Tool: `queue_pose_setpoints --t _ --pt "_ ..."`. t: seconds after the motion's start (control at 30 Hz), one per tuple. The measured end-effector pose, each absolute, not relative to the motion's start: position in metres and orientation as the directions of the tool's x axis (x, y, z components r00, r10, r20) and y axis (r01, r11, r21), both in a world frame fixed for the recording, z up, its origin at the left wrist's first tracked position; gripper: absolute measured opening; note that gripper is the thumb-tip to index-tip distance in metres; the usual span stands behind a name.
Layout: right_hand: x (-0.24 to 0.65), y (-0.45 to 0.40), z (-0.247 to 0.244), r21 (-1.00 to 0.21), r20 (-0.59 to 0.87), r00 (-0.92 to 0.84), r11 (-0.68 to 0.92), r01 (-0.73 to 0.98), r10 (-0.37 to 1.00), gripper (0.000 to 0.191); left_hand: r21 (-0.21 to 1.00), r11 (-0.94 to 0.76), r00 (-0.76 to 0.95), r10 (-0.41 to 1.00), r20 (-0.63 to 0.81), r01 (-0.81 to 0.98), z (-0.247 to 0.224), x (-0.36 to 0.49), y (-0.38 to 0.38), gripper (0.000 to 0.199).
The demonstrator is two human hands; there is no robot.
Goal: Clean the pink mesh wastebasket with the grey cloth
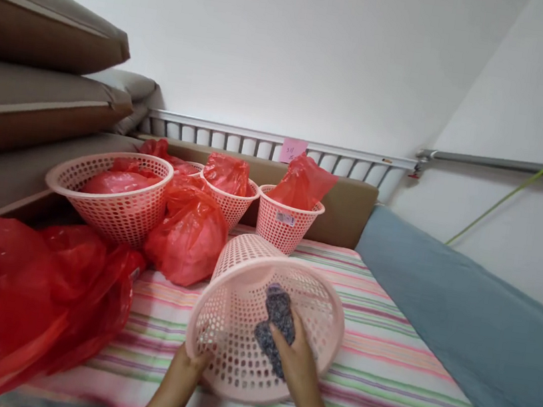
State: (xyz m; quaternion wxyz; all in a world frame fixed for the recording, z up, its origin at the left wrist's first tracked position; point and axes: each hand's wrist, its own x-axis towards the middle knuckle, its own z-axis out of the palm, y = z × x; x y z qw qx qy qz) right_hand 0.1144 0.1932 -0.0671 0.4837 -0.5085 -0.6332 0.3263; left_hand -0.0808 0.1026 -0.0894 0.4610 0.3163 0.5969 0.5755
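Note:
A pink perforated plastic basket (pixel 332 320) lies tilted on the striped cloth, its mouth facing me. My left hand (pixel 193 361) grips the near left of its rim, thumb inside. Reaching into the mouth, my right hand (pixel 297 359) is closed on a dark grey speckled knit piece that looks like a sock (pixel 280 316), with a purple end. The knit piece is inside the basket, near its wall. My fingers and the fabric folds hide part of it.
Behind stand pink baskets (pixel 284 229) holding red plastic bags (pixel 302 181). A filled red bag (pixel 189 236) sits left of the tilted basket; loose red plastic (pixel 25 303) spreads front left. Brown cushions (pixel 38 97) are stacked left, a blue-grey padded panel (pixel 461 324) runs right, a radiator (pixel 240 140) behind.

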Motion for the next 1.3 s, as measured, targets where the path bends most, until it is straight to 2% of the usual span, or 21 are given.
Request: queue_pose_setpoints --t 0.07,0.13,0.23,0.33,0.43,0.53,0.63,0.8,0.93,1.07,1.2,1.3 --pt "0.115 0.207 -0.057 -0.816 0.39 -0.046 0.369 0.445 0.919 0.064 0.968 0.116 -0.274 0.945 -0.176 -0.223 -0.092 -0.072 0.122 0.072" --pt "0.109 0.226 -0.052 -0.701 0.433 -0.068 0.383 0.601 0.899 0.062 0.966 0.079 -0.214 0.968 -0.133 -0.245 -0.099 -0.069 0.142 0.072" --pt "0.094 0.26 -0.064 -0.463 0.41 -0.079 0.282 0.84 0.909 0.059 0.967 0.049 -0.132 0.988 -0.085 -0.252 -0.118 -0.072 0.165 0.065" --pt "0.075 0.291 -0.09 -0.24 0.357 -0.094 0.188 0.952 0.929 0.054 0.966 0.053 -0.098 0.992 -0.08 -0.251 -0.136 -0.079 0.176 0.063" --pt "0.058 0.31 -0.112 -0.142 0.276 -0.037 0.078 0.987 0.961 0.047 0.98 0.063 -0.082 0.993 -0.08 -0.19 -0.139 -0.092 0.18 0.054" --pt "0.045 0.324 -0.116 -0.127 0.211 0.027 0.0 0.992 0.977 0.046 0.992 0.049 -0.112 0.992 -0.062 -0.116 -0.129 -0.109 0.187 0.058" --pt "0.041 0.336 -0.11 -0.147 0.169 0.034 -0.009 0.989 0.985 0.046 0.998 0.056 -0.101 0.993 -0.059 -0.04 -0.126 -0.122 0.195 0.05" --pt "0.031 0.313 -0.104 -0.214 0.112 0.012 0.012 0.977 0.994 0.04 0.991 0.031 -0.065 0.997 -0.04 -0.131 -0.141 -0.122 0.198 0.044" --pt "0.019 0.234 -0.11 -0.321 0.238 -0.106 0.181 0.93 0.966 0.033 0.981 0.083 -0.119 0.987 -0.105 -0.177 -0.147 -0.118 0.195 0.041" --pt "0.02 0.171 -0.117 -0.364 0.275 -0.243 0.335 0.869 0.93 0.028 0.976 0.054 -0.132 0.988 -0.083 -0.211 -0.145 -0.116 0.191 0.044" --pt "0.026 0.179 -0.121 -0.378 0.298 -0.199 0.307 0.873 0.933 0.03 0.975 0.073 -0.155 0.982 -0.107 -0.211 -0.146 -0.112 0.191 0.039" --pt "0.025 0.216 -0.121 -0.337 0.31 -0.157 0.263 0.904 0.938 0.031 0.973 0.104 -0.168 0.976 -0.14 -0.205 -0.146 -0.111 0.193 0.037"
